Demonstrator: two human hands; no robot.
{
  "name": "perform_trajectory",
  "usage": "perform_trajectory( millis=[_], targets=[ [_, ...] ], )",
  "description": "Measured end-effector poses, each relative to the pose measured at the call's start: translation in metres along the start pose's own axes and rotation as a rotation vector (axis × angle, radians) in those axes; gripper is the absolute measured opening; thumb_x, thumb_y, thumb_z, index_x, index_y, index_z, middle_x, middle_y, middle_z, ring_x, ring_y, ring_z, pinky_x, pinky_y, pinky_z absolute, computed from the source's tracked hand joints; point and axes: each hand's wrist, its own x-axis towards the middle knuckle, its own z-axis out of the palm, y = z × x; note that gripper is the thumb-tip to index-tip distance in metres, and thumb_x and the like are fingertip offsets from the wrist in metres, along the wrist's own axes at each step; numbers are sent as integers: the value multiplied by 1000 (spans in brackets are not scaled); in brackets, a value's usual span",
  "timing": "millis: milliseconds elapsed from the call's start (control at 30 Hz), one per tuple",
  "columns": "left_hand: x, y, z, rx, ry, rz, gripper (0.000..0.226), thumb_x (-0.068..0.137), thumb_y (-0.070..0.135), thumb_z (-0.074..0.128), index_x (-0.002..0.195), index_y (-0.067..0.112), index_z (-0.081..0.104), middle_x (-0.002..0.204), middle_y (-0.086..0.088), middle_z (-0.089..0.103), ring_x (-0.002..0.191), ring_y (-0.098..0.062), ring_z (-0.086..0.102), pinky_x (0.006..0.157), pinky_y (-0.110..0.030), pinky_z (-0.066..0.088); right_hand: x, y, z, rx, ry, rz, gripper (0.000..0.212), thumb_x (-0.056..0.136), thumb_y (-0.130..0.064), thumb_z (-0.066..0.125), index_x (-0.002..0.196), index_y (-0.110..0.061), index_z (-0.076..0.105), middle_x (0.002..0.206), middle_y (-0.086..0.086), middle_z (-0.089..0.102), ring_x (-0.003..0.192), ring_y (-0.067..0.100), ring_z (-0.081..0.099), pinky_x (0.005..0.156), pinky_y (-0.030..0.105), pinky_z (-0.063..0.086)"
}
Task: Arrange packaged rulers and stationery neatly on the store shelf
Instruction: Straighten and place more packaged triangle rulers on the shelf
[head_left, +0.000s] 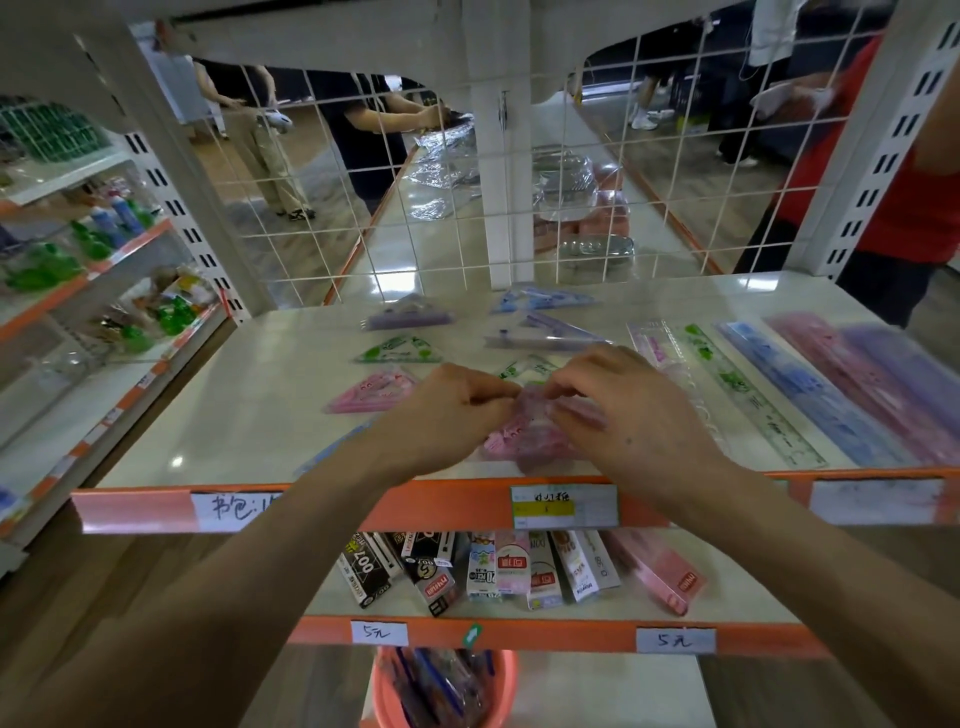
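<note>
Head view: the left hand (457, 410) and the right hand (623, 415) each pinched a pink packaged ruler set (524, 439) with curled fingers, near the front edge of the top shelf (249, 415). Packaged long rulers (810, 395) lay to its right.

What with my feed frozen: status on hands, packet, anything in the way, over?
Left hand and right hand both pinching pink packet, front of shelf. Green packet close behind hands. Long rulers lying to the right.

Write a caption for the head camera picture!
Left hand and right hand pinch a pink packet at the shelf beside long rulers.
</note>
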Motion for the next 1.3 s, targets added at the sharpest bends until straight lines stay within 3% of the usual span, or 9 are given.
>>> perform_trajectory(
  millis=[133,300,500,600,667,800,1033,1200,1300],
  targets=[
    [2,1,-3,42,-45,1,29,93,21,52,119,22,66,99,-12,72,92,-33,66,87,-48,52,5,-5,0,-22,22,-61,12,79,-20,59,88,-21,66,90,-3,59,89,21,56,62,30,45],
    [-2,2,-1,55,-65,73,24,86,8,58,107,13,71,86,-2,72,72,-3,59,66,-12,46,12,-8,-2,-107,-28,-141,11,77,-22,61,86,-18,66,91,-1,60,86,22,58,58,28,44],
    [1,-10,4,152,57,128,25,91,9,53,110,12,68,101,-6,71,90,-21,65,84,-36,52,3,10,-17,-197,-229,18,32,90,-47,52,116,-28,57,115,-8,59,111,15,47,80,25,36],
    [-9,1,16,59,51,28,42,99,13,42,141,18,42,120,9,59,92,6,56,75,-4,39,-5,12,-16,-196,-250,31,25,93,-39,46,111,-24,57,98,-4,60,97,17,51,73,31,42],
    [-15,10,28,-82,45,-25,53,99,10,41,148,19,24,102,27,46,74,26,48,62,7,33,-8,11,-11,-171,-218,11,28,90,-34,43,105,-18,60,90,0,61,91,22,54,66,31,39],
    [-10,17,45,-267,111,-94,71,94,2,43,152,21,6,115,18,45,81,12,47,56,9,29,-8,11,-9,-149,-196,-18,30,86,-28,42,102,-13,63,87,5,63,85,26,56,66,34,40],
    [-4,21,57,-487,267,-147,72,87,-2,48,149,22,19,94,23,50,68,20,48,55,4,35,-10,9,5,-217,-182,-64,21,70,-9,71,89,-11,65,77,6,66,70,28,59,55,28,39],
    [0,12,52,-251,340,-92,57,85,19,65,137,21,43,99,19,55,89,8,55,75,-5,40,-8,9,2,-180,-85,-112,20,75,-18,52,86,-12,68,71,3,67,59,24,60,48,26,45],
    [3,6,48,-150,348,-51,39,84,25,67,122,21,60,96,12,63,95,-4,61,79,-14,47,-8,10,0,-118,-139,-44,36,90,-33,38,101,-14,67,85,3,69,75,26,62,61,33,49]
  ],
)
